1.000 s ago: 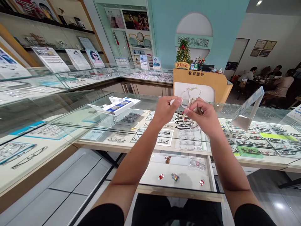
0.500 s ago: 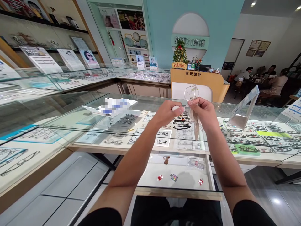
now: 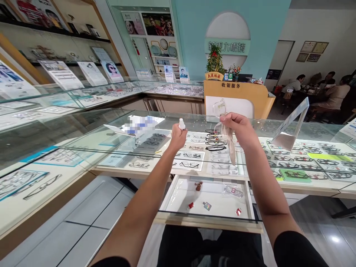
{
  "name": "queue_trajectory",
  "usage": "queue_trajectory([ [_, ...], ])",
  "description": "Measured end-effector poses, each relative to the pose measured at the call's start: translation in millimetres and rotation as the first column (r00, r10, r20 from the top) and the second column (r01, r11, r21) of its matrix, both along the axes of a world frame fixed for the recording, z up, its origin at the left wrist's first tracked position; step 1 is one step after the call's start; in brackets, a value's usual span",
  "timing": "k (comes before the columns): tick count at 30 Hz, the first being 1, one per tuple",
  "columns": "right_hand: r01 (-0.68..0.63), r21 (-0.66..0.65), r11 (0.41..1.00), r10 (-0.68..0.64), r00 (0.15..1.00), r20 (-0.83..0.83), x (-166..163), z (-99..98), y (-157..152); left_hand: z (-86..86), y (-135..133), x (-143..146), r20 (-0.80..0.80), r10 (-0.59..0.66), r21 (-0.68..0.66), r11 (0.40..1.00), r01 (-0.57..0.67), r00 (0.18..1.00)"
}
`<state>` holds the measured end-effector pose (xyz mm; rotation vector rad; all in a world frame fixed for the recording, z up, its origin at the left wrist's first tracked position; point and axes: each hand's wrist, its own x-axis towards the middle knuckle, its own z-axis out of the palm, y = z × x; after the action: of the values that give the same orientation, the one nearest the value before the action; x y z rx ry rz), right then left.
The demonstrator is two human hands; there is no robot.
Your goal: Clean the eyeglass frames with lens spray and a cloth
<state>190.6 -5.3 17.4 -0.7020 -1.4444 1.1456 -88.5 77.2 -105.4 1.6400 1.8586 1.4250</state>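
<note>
Above and beyond the open drawer [image 3: 217, 194], your left hand [image 3: 178, 137] curls around a small white bottle [image 3: 181, 124], whose tip pokes up past your fingers. Farther right above the drawer, your right hand [image 3: 237, 125] pinches a clear eyeglass frame [image 3: 219, 106] between thumb and fingers, with a beige cloth [image 3: 230, 148] dangling below your grip. Inside the drawer lie a small brown item [image 3: 198, 186], a grey square tag [image 3: 207, 205], two red packets [image 3: 238, 211] and, toward its back right, a clear plastic bag [image 3: 233, 191]. Beyond the drawer, the glass counter [image 3: 155, 172] holds rows of eyeglasses [image 3: 215, 144]; on its top, an opened white box [image 3: 134, 127] sits to the drawer's left, a tilted sign [image 3: 289, 121] to its right. The drawer's wooden front edge [image 3: 194, 219] faces your lap, and a gap separates your hands.
</note>
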Motion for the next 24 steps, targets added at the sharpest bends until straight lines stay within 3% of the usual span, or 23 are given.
queue_trajectory([
  [4,-0.064,0.000,0.998,0.064,0.996,0.068,-1.0,-0.5,2.5,-27.7,3.9,-15.8,-0.122,0.069,-0.102,0.991,-0.081,0.990],
  [10,-0.134,-0.038,0.990,0.138,0.983,0.121,1.9,-1.9,4.7,-45.0,8.5,-31.6,-0.118,0.125,-0.137,0.981,-0.141,0.985],
  [16,-0.203,-0.048,0.978,0.206,0.974,0.098,4.7,0.6,3.1,-48.3,8.9,-33.8,-0.079,0.158,-0.120,0.979,-0.167,0.984],
  [24,-0.179,-0.040,0.983,0.182,0.979,0.091,5.7,6.4,-1.3,-38.2,-1.0,-21.5,-0.005,0.199,-0.059,0.978,-0.199,0.980],
])
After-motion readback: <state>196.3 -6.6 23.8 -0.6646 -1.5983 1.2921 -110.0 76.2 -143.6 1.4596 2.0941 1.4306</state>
